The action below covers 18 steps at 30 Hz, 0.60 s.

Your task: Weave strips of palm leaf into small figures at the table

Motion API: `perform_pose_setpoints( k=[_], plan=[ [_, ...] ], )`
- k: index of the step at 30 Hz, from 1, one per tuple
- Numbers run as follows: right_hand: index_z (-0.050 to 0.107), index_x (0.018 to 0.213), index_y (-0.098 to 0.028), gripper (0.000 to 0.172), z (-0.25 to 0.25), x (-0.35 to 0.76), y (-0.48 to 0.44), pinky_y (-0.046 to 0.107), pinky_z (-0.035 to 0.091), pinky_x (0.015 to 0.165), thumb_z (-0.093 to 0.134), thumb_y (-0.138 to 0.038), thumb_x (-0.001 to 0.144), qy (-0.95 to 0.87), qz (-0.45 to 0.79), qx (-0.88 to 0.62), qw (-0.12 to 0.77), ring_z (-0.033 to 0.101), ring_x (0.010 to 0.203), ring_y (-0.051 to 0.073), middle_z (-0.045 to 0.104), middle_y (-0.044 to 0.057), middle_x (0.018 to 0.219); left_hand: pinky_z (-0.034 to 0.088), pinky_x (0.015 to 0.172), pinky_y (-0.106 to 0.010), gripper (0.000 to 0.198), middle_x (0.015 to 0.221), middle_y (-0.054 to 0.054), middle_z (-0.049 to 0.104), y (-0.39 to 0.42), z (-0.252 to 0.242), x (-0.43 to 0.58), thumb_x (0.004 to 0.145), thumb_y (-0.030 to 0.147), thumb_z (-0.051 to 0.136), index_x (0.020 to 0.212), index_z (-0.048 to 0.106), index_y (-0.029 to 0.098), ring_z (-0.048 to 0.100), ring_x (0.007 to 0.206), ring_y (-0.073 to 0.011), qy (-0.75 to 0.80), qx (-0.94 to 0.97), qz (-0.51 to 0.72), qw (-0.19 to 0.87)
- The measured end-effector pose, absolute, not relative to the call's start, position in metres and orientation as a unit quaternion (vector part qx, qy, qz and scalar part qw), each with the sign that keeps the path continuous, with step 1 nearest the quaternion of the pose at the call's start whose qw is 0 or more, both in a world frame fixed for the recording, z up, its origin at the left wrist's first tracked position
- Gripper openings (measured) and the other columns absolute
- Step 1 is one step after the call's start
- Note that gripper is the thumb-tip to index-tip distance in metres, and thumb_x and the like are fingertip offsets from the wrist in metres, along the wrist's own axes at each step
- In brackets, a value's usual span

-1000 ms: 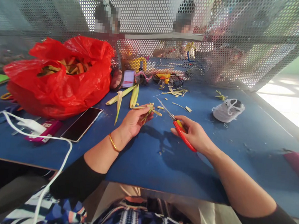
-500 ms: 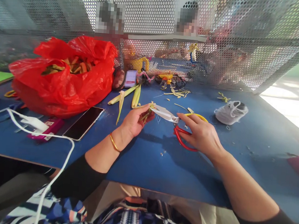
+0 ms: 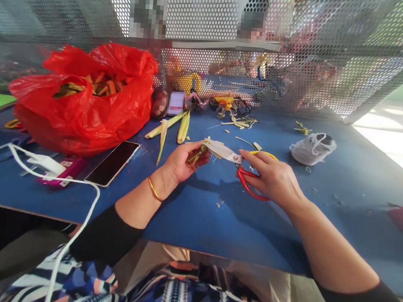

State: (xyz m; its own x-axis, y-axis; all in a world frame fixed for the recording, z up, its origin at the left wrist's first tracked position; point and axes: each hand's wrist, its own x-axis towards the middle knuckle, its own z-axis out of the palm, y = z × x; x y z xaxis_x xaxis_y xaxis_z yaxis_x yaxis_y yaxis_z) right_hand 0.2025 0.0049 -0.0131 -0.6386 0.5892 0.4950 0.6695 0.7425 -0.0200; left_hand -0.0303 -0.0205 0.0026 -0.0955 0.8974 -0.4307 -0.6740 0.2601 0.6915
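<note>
Since a second ago, the scissors (image 3: pixel 224 151) have swung leftward and now overlap the small leaf-strip piece (image 3: pixel 198 156), pinched in the left hand (image 3: pixel 185 161) above the table (image 3: pixel 185 215); actual contact is unclear. Gripping the scissors, the right hand (image 3: pixel 276 178) wraps their handle end. Trimming seems the step in hand; the next move appears to call for a steady pinch, kept clear of the cut. Beyond lie loose leaf pieces (image 3: pixel 183 128).

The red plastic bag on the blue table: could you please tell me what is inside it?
At its open mouth, the red plastic bag shows tan and orange-brown strips. Anything deeper is hidden by them and the bag's walls.
</note>
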Motion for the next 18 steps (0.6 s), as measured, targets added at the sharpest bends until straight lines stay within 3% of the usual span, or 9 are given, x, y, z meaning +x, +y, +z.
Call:
perform_pose_setpoints(
  k=[11, 18],
  plan=[
    [0.061, 0.126, -0.021, 0.040, -0.0136, 0.2023, 0.0029, 0.030, 0.051, 0.065, 0.052, -0.035, 0.090, -0.900, -0.074, -0.357, 0.241, 0.067, 0.082, 0.022, 0.069, 0.011, 0.104, 0.053, 0.054, -0.022, 0.021, 0.056, -0.002, 0.064, -0.0195, 0.0015, -0.0303, 0.087, 0.011, 0.053, 0.071, 0.065, 0.012, 0.062, 0.049, -0.0103, 0.450, 0.119, 0.596, 0.654],
    [0.062, 0.125, -0.021, 0.041, -0.0145, 0.2001, 0.0021, 0.027, 0.049, 0.062, 0.052, -0.035, 0.088, -0.897, -0.043, -0.365, 0.247, 0.064, 0.073, 0.018, 0.067, 0.008, 0.090, 0.052, 0.053, -0.022, 0.018, 0.059, -0.002, 0.066, -0.0209, 0.0027, -0.0282, 0.086, 0.010, 0.055, 0.072, 0.066, 0.011, 0.062, 0.050, -0.0104, 0.452, 0.108, 0.601, 0.650]
  ],
)
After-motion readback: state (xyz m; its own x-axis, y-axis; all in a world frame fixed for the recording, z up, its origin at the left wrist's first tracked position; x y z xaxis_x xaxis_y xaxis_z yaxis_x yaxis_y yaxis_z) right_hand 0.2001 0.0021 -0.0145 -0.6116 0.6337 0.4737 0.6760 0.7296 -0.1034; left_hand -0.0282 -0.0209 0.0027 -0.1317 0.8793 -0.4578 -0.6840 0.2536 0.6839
